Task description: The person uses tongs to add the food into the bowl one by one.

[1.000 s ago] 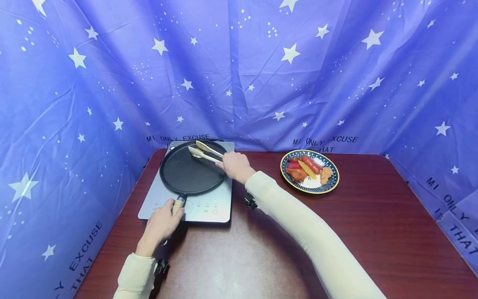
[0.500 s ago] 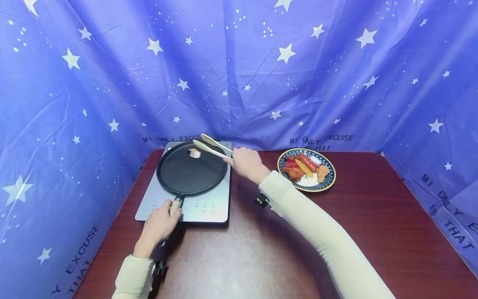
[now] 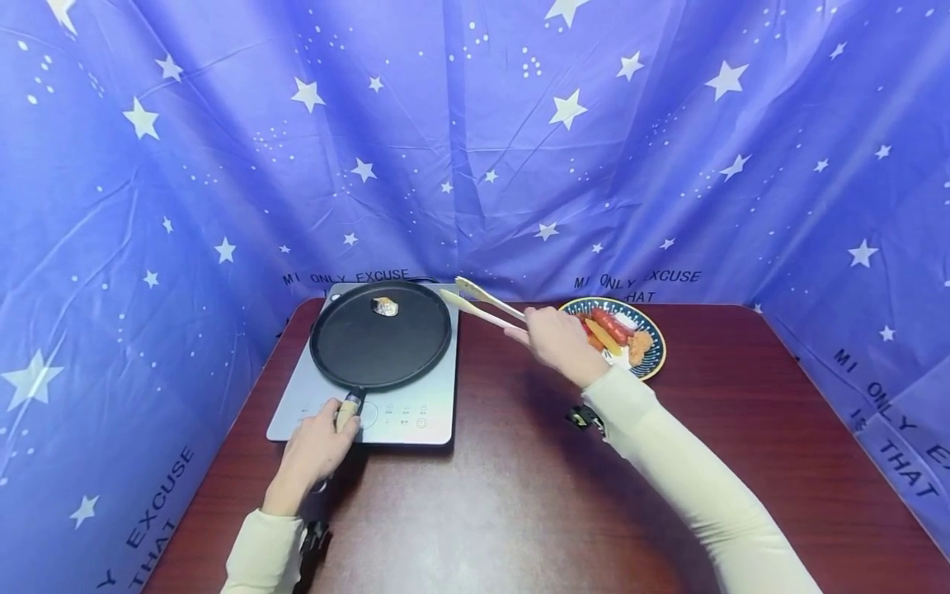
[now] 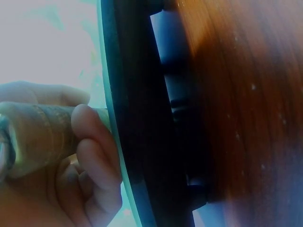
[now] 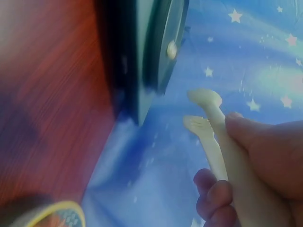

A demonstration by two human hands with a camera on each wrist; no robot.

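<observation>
My left hand (image 3: 315,450) grips the pale wooden-looking handle (image 4: 42,135) of a flat black frying pan (image 3: 378,355). That pan sits on a silver induction cooktop (image 3: 408,427). Near the pan's far edge lies a small piece of food (image 3: 385,307), whitish and dark with an orange-brown top. My right hand (image 3: 560,342) holds cream-coloured tongs (image 3: 490,313), their two tips apart with nothing between them, just right of the pan. In the right wrist view, thumb and fingers wrap the tongs' arms (image 5: 229,151). The right hand overlaps the plate's left side in the head view.
A blue-patterned plate (image 3: 656,363) with a yellow rim stands at the back right, bearing a red sausage (image 3: 610,324), a yellow strip (image 3: 603,337) and a crumbed piece (image 3: 640,346). A starry blue curtain (image 3: 512,206) hangs behind the dark red table (image 3: 742,396).
The tongs have let go of the small food piece, left in the pan. My right hand has moved right with them, toward the plate. My left hand stays on the handle.
</observation>
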